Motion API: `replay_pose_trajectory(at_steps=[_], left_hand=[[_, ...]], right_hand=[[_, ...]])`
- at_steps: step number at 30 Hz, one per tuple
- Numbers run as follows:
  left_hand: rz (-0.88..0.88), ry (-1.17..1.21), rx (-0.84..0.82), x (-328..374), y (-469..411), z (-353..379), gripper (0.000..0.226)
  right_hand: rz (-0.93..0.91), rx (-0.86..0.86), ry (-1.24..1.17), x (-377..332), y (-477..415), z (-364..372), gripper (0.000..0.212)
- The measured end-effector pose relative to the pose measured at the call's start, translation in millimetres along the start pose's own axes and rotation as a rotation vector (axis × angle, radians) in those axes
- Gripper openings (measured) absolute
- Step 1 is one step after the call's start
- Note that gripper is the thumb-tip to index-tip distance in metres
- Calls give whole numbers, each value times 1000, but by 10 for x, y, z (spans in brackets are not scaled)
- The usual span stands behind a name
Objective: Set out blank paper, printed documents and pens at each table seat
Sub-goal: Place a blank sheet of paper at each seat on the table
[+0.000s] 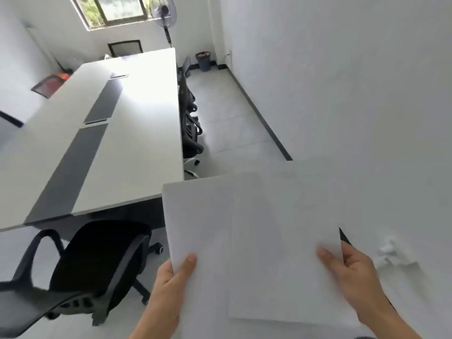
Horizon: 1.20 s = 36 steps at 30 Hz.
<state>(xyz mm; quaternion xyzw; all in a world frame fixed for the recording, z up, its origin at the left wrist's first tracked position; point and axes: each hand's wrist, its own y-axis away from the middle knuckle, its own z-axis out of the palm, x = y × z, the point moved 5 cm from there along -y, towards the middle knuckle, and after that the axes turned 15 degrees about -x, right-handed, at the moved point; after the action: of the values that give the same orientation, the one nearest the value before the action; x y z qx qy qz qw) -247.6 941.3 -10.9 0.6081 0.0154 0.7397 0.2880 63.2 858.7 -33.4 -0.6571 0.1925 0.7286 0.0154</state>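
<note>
Close to the body, the left hand [171,277] and the right hand [354,272] each pinch the blank paper [256,228] near its lower edge, thumb pressed on top and the other fingers hidden below. The paper is in the air, right of the near chair [97,260] and not yet over the table [137,143] further away. I think the upper sheet can slide off or bend, because only thumbs at one edge keep the loose sheets together.

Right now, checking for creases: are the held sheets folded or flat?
Flat: the sheets spread unfolded, gripped by the left hand and right hand.
</note>
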Motion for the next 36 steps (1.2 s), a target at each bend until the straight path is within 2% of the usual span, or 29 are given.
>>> replay_pose_trajectory(at_steps=[6, 10, 21, 25, 28, 31, 36], left_hand=[[90, 151, 395, 71, 156, -865, 19], [106, 202, 572, 59, 199, -1509, 18], [193, 276, 753, 677, 116, -3393, 14], [229, 330, 811, 805, 57, -3804, 11], [226, 364, 860, 854, -1, -4104, 22], [236, 394, 930, 900, -46, -4416, 11], [192, 406, 1015, 1105, -245, -4897, 14]], right_hand=[[25, -234, 82, -226, -1023, 698, 9], [48, -326, 138, -215, -1556, 1333, 11], [127, -446, 226, -135, -2570, 3352, 8], [143, -502, 301, -152, -2976, 4035, 6], [147, -556, 369, -132, -3367, 4577, 6], [153, -589, 412, -56, -3813, 5129, 7], [227, -596, 450, 267, -4622, 6023, 6]])
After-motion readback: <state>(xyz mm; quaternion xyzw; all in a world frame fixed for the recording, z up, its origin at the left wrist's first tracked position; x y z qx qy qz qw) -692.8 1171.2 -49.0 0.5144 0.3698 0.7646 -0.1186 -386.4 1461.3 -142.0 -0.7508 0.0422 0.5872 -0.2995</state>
